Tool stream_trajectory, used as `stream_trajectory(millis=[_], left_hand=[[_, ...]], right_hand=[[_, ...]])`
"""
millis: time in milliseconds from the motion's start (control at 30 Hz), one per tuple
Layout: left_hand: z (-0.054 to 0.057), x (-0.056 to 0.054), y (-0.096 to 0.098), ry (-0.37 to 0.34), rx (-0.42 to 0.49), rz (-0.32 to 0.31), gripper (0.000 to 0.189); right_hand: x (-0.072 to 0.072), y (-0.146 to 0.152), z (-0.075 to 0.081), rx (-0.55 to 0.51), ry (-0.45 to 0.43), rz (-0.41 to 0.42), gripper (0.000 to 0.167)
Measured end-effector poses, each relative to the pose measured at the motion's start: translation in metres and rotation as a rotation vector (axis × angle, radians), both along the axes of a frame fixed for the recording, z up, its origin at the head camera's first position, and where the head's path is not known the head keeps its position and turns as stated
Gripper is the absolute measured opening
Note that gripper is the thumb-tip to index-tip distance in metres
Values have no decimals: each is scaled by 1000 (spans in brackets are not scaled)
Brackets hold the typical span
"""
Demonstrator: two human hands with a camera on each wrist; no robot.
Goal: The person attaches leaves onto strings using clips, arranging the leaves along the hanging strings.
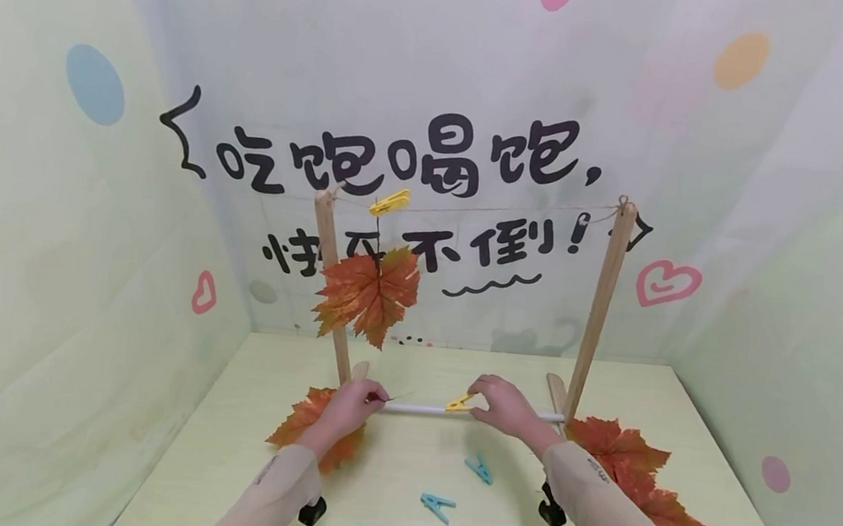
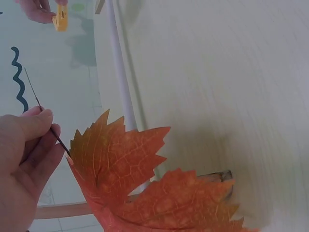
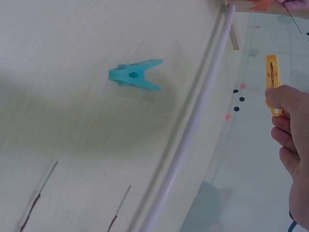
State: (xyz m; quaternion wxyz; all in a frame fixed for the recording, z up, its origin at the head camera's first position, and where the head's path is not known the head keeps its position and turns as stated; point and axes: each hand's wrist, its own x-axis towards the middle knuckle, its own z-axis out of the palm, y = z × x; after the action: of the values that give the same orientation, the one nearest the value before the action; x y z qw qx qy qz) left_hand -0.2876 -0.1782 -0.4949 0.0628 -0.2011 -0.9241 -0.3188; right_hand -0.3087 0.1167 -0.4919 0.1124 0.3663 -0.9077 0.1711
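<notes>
My left hand (image 1: 350,410) pinches the thin dark stem of an orange-red artificial maple leaf (image 2: 120,164) between thumb and fingers; the leaf hangs below the hand. Between the thumb and fingers of my right hand (image 1: 507,406) is a yellow clothespin (image 3: 272,77), pointing left toward the stem, with a gap between the two. Above both hands a string (image 1: 470,211) runs between two wooden posts. Another yellow clothespin (image 1: 391,203) sits on the string near its left end, and a second maple leaf (image 1: 374,292) hangs from it by its stem.
Two blue clothespins (image 1: 480,468) (image 1: 437,507) lie on the table in front of the frame. More maple leaves (image 1: 622,452) lie at the right, partly behind my right sleeve. A white rod (image 1: 417,409) joins the posts (image 1: 599,310) low down. A printed curtain stands behind.
</notes>
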Motion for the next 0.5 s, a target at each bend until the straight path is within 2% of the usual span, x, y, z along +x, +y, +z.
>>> stream_trajectory(millis=[167,333,500], left_hand=[[8,-3,8,8,67,26,6],[21,0,18,4,130,69,6],[32,1,27,23,160,62,6]], right_hand=[[-3,4,23,7,51,13,23],[-3,7,49,-2,104,23,23],[-5,10,71,4,140,48,23]])
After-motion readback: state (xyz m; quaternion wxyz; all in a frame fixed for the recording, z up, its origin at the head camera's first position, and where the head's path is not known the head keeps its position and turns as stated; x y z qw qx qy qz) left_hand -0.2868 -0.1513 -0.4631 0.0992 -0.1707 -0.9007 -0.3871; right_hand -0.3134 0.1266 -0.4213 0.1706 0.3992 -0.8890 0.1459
